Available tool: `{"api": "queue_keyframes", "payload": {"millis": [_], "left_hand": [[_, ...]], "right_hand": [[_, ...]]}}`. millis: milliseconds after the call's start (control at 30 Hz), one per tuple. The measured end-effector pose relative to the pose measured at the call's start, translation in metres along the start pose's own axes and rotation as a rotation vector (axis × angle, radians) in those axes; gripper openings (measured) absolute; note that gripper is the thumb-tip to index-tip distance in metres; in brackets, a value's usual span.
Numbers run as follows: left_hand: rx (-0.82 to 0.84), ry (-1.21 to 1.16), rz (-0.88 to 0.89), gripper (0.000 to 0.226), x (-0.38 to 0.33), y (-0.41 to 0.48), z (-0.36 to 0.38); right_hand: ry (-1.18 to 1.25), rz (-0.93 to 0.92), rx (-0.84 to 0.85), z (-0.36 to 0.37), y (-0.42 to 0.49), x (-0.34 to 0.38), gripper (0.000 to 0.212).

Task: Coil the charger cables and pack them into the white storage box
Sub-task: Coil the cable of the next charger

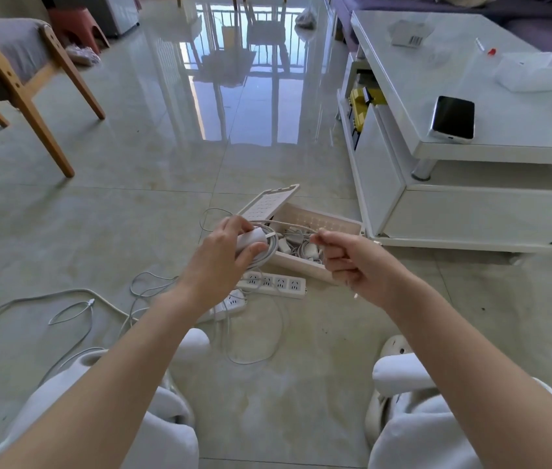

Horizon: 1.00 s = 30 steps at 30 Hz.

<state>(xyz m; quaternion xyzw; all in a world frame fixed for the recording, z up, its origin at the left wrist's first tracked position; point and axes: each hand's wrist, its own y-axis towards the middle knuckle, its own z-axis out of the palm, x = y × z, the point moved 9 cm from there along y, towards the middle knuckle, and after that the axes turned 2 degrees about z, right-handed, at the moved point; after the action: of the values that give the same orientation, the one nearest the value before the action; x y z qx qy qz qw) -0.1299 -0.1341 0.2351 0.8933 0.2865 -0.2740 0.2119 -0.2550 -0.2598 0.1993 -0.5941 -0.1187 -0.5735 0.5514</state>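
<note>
Charger cable [293, 226] is stretched taut in the air over the near left corner of the open white box [305, 264], which stands on the floor beside a power strip [274, 283]. The left hand [220, 255] grips the charger block [249, 239] and the loops wound on it, fingers and thumb curled round both. The right hand [352, 262] pinches the free end between thumb and forefinger. That free length runs left to right between the hands, nearly level. To wind it well, hold light tension, lay each turn beside the last, then tuck the end under.
</note>
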Motion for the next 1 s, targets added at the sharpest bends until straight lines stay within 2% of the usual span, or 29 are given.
{"api": "queue_keyframes", "payload": {"millis": [67,133,333,500,567,633,700,867,933,1000], "left_hand": [[-0.01,-0.025,0.023,0.029,-0.004,-0.001,0.0],[-0.018,-0.032,0.021,0.029,-0.004,-0.001,0.001],[-0.069,0.07,-0.024,0.035,0.001,-0.002,-0.003],[-0.109,0.187,-0.015,0.036,-0.005,-0.004,0.004],[-0.108,0.129,-0.036,0.035,-0.005,-0.006,0.009],[-0.115,-0.018,-0.091,0.034,-0.002,-0.006,0.014],[-0.07,-0.205,-0.232,0.032,0.008,-0.006,0.024],[0.046,-0.943,-0.66,0.044,0.014,-0.018,0.05],[0.092,-1.228,-0.703,0.048,0.001,-0.02,0.052],[0.052,-1.402,-0.698,0.045,-0.003,-0.016,0.047]], "right_hand": [[0.324,0.172,0.099,0.004,-0.002,-0.011,0.029],[0.425,0.243,0.126,0.005,-0.002,-0.02,0.029],[0.292,0.259,0.124,0.03,-0.003,-0.044,0.029],[0.12,0.137,0.114,0.048,-0.008,-0.049,0.025],[0.055,0.104,0.115,0.054,-0.01,-0.053,0.025],[-0.005,0.079,0.12,0.059,-0.014,-0.057,0.026],[-0.042,0.046,0.133,0.063,-0.017,-0.056,0.026],[-0.122,-0.021,0.226,0.074,-0.022,-0.051,0.03],[-0.135,-0.012,0.296,0.081,-0.025,-0.054,0.03],[-0.116,0.027,0.377,0.088,-0.028,-0.059,0.03]]}}
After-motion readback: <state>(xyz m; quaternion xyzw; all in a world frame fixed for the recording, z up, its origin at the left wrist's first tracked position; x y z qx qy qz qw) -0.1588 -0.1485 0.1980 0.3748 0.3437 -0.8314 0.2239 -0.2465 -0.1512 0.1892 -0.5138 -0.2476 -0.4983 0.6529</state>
